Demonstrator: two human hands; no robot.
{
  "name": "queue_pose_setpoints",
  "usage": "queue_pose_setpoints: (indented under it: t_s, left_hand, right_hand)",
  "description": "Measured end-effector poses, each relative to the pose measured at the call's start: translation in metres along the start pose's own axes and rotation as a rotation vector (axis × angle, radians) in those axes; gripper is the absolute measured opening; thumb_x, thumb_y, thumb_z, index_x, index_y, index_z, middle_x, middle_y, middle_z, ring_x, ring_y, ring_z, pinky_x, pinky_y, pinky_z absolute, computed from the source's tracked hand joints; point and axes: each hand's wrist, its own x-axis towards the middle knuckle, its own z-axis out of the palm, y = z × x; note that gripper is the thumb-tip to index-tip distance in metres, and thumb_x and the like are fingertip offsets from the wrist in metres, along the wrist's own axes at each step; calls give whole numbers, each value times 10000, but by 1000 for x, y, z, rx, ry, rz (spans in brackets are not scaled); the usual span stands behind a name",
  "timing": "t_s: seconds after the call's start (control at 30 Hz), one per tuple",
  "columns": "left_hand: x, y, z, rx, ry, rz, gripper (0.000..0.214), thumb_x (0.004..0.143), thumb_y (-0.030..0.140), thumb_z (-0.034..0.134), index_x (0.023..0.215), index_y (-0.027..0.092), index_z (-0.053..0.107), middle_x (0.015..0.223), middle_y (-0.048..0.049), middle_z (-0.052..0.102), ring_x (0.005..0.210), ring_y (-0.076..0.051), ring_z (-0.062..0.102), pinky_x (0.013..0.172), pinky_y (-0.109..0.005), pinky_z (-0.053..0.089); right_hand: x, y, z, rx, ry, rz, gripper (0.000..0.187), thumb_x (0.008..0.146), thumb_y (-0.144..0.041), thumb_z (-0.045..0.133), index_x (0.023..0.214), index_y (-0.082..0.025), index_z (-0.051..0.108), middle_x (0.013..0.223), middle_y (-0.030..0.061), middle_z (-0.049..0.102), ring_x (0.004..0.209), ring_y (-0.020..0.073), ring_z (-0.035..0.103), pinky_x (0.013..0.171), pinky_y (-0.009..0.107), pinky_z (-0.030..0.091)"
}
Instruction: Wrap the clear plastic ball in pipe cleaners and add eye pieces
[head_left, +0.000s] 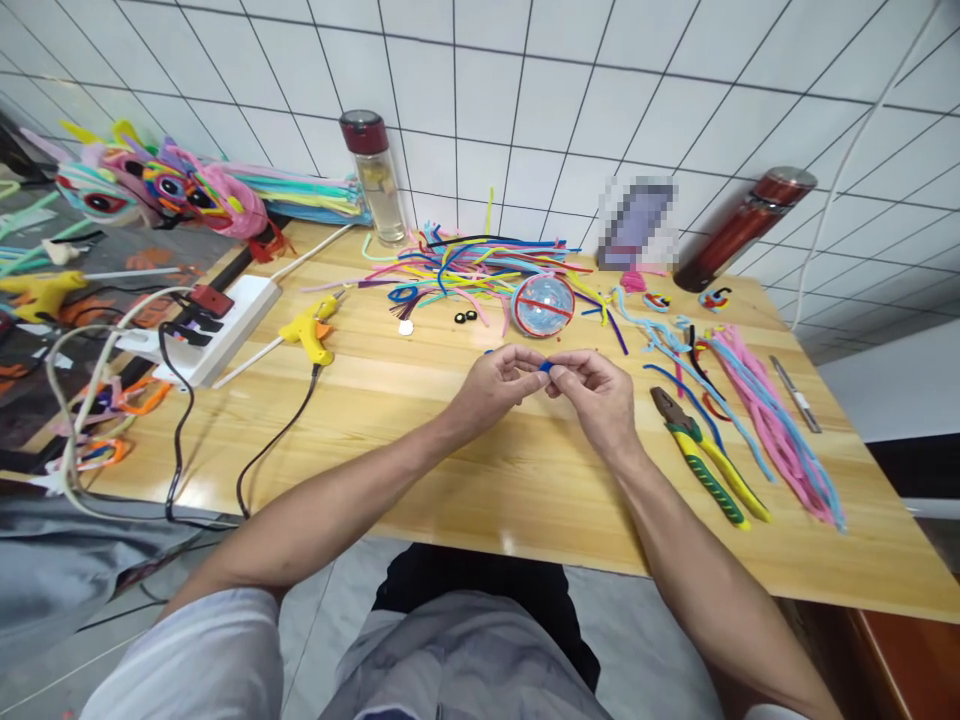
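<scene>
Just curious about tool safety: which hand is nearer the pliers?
The right hand: the pliers lie to its right. The left hand is farther away, across from them beyond the right hand.

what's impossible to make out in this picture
Blue piece, head view: largely hidden by the left hand and right hand.
Purplish object, head view: details blurred by pixelation.
Right sleeve, head view: mostly cut off by the bottom edge.

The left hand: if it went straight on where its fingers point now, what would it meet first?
The left hand would probably meet the right hand, just across the small blue piece held between them; exact depth is unclear.
</scene>
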Motion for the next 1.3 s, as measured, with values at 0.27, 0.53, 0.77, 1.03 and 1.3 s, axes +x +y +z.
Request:
queue_pose_setpoints:
  t_s: [0.27, 0.53, 0.77, 1.03, 1.3]
  left_hand:
    - [-1, 5, 1, -69, 37, 70, 325, 768, 400, 815, 953, 165, 689, 763, 26, 646, 522, -47, 434, 490, -225, 323]
    - [-3, 3, 1, -164, 17, 11, 328, 770, 419, 819, 942, 175, 683, 580, 79, 526, 482, -58, 422, 487, -222, 308]
    - [-4, -7, 9, -169, 59, 8, 372, 739, 469, 839, 901, 162, 705, 712, 22, 672, 523, -56, 462, 507, -228, 356]
    - [-5, -16, 14, -214, 126, -51, 382, 699, 476, 846, 855, 156, 709, 700, 16, 673, 581, -73, 514, 584, -245, 401]
    - [-10, -22, 24, -341, 125, -139, 285, 729, 335, 818, 896, 156, 672, 759, 25, 652, 589, -74, 524, 575, -242, 418]
  right_hand:
    - [6, -1, -13, 81, -131, 1, 278, 829, -453, 818, 977, -221, 778, 760, 0, 751, 640, 148, 710, 673, 313, 608]
    - [6, 3, -12, 22, -160, -81, 367, 770, -497, 891, 1002, -244, 762, 810, 4, 773, 703, 154, 722, 740, 324, 624]
    - [4, 4, -14, -112, -101, -145, 325, 802, -519, 859, 905, -229, 752, 832, 29, 770, 718, 165, 724, 710, 313, 616]
    - [6, 4, -17, -200, -113, -28, 270, 797, -439, 843, 913, -220, 737, 767, 22, 753, 683, 174, 707, 668, 306, 590]
    - [11, 8, -23, -217, -124, 28, 234, 769, -414, 838, 772, -218, 710, 685, 0, 691, 614, 145, 625, 600, 264, 541]
